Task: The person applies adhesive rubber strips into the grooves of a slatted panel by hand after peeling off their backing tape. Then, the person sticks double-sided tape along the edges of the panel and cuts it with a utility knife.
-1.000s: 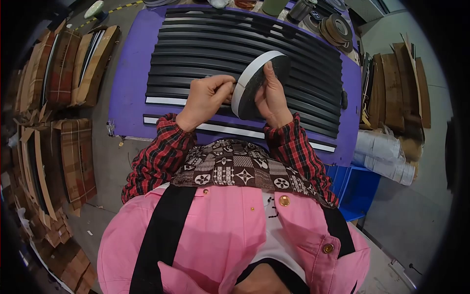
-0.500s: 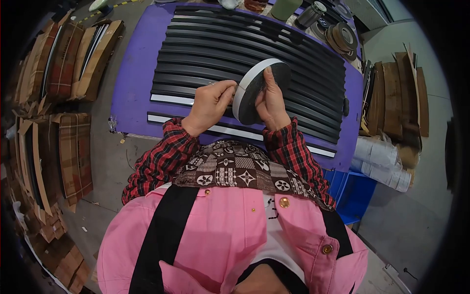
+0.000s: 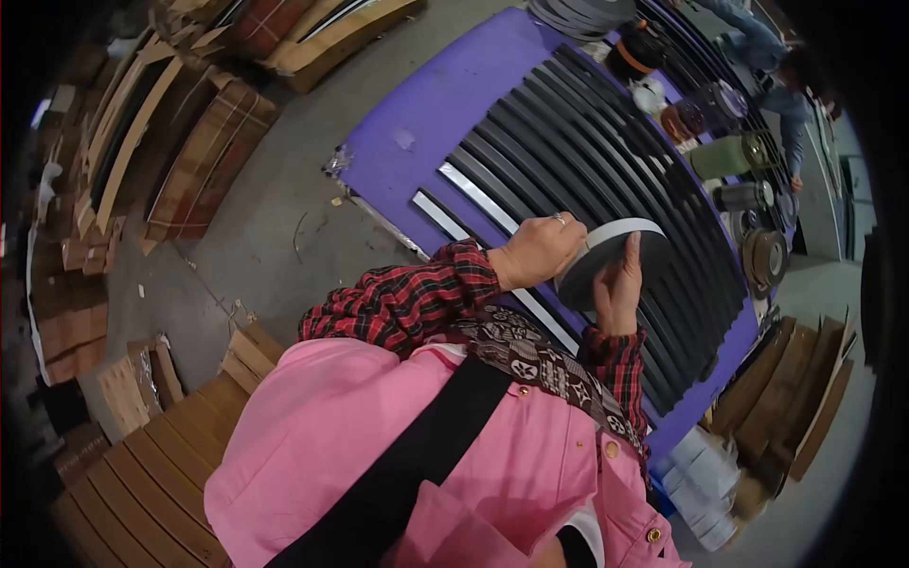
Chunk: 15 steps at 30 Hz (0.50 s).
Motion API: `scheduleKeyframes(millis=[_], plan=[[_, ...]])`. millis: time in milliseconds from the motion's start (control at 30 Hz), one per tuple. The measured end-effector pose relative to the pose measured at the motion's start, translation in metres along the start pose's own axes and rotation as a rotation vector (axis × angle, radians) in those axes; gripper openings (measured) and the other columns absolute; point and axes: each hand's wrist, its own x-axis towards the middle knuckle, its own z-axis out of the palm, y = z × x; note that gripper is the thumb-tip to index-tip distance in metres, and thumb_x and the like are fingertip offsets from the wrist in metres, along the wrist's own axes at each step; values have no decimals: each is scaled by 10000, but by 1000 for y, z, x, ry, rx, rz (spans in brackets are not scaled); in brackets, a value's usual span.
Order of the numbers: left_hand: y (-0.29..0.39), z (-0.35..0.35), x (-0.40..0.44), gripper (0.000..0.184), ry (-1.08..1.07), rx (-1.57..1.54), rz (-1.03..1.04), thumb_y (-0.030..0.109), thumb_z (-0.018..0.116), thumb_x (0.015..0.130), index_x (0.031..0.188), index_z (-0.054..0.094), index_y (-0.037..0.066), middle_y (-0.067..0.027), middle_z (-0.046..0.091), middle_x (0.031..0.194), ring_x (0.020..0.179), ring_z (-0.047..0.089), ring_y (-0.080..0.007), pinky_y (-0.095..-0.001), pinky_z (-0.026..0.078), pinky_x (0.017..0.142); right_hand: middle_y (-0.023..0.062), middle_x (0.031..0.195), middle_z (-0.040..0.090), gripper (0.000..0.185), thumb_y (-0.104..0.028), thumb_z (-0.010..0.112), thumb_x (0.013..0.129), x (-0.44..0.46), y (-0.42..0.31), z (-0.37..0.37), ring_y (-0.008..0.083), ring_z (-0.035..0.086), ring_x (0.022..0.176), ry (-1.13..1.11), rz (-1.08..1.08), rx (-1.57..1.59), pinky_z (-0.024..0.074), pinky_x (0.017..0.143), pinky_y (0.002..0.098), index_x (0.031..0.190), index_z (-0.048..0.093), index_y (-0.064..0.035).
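A large roll of tape (image 3: 606, 248), dark on its flat side and white round its rim, is held above the black strips. My right hand (image 3: 620, 284) grips its right side, thumb on the dark face. Against the roll's left edge, my left hand (image 3: 544, 248) has its fingers curled in a pinch; what lies between the fingertips is too small to make out. Beneath both hands, ridged black strips (image 3: 606, 156) lie side by side on the purple table (image 3: 417, 104). Two strips with white faces (image 3: 478, 194) lie nearest to me.
Jars, a green container (image 3: 727, 154) and tape rolls (image 3: 763, 257) line the table's far edge. Another person's arm (image 3: 791, 133) shows beyond them. Cardboard-wrapped bundles (image 3: 213, 156) stand at the left, more cardboard (image 3: 781, 379) and white wrapped rolls (image 3: 701, 478) at the right.
The view has swung left and tilted, so the table and hands appear further right. My right hand still holds the roll, and my left hand stays pinched at its edge.
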Motion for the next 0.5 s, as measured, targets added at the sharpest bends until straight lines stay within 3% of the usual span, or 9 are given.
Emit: scheduleKeyframes(millis=[100, 133, 200, 233, 267, 300, 367, 467, 500], plan=[[-57, -36, -13, 93, 69, 130, -132, 123, 467, 740, 733, 474, 31, -135, 495, 681, 667, 525, -302, -365, 442, 547, 18, 815, 568, 265, -310, 542, 790, -1, 7, -6, 121, 538, 762, 67, -38, -67, 427, 694, 259, 892, 523, -67], [-78, -72, -19, 92, 24, 301, -221, 116, 445, 748, 742, 488, 35, -147, 506, 696, 675, 521, -316, -375, 440, 558, 13, 846, 568, 272, -311, 548, 786, 1, 7, -17, 121, 535, 780, 75, 0, -48, 420, 701, 256, 904, 520, -68], [-152, -130, -53, 101, 173, 661, -398, 127, 423, 760, 774, 478, 43, -147, 520, 712, 648, 539, -306, -396, 446, 536, 12, 861, 568, 276, -313, 552, 782, 0, 8, -22, 123, 533, 795, 111, 1, -54, 416, 715, 263, 909, 520, -71], [-169, -160, -68, 91, 119, 822, -598, 121, 424, 761, 779, 466, 42, -147, 522, 708, 657, 547, -297, -391, 455, 549, 12, 877, 567, 280, -315, 557, 778, -3, 10, -25, 124, 530, 810, 148, -1, -60, 413, 729, 270, 915, 520, -73], [-191, -180, -84, 69, 101, 956, -660, 112, 429, 755, 764, 461, 51, -142, 524, 739, 700, 551, -292, -381, 462, 575, 9, 892, 567, 281, -311, 561, 777, -5, 12, -29, 125, 523, 841, 140, 29, -49, 404, 757, 280, 928, 520, -78], [-207, -192, -97, 69, 93, 955, -655, 112, 429, 755, 764, 461, 51, -142, 524, 739, 700, 551, -292, -381, 462, 575, 9, 892, 567, 281, -311, 561, 777, -5, 15, -31, 125, 523, 841, 147, 29, -45, 404, 757, 280, 928, 520, -78], [-228, -200, -124, 104, -151, 1088, -609, 99, 443, 733, 805, 480, 34, -135, 531, 799, 762, 538, -273, -359, 467, 582, 3, 892, 566, 269, -299, 557, 781, -10, 22, -36, 128, 523, 845, 189, 43, -19, 403, 762, 282, 934, 518, -81], [-254, -161, -163, 196, -270, 1083, -473, 85, 452, 711, 876, 485, -14, -137, 531, 857, 827, 506, -264, -326, 470, 617, 2, 901, 563, 263, -293, 557, 783, -14, 26, -36, 126, 519, 855, 225, 49, -29, 400, 770, 283, 937, 517, -83], [-244, -152, -161, 295, -300, 1139, -590, 85, 458, 696, 946, 467, -74, -147, 537, 877, 842, 481, -264, -315, 463, 673, 3, 911, 560, 267, -295, 560, 781, -14, 27, -37, 123, 512, 869, 227, 47, 2, 395, 779, 282, 937, 517, -82]])
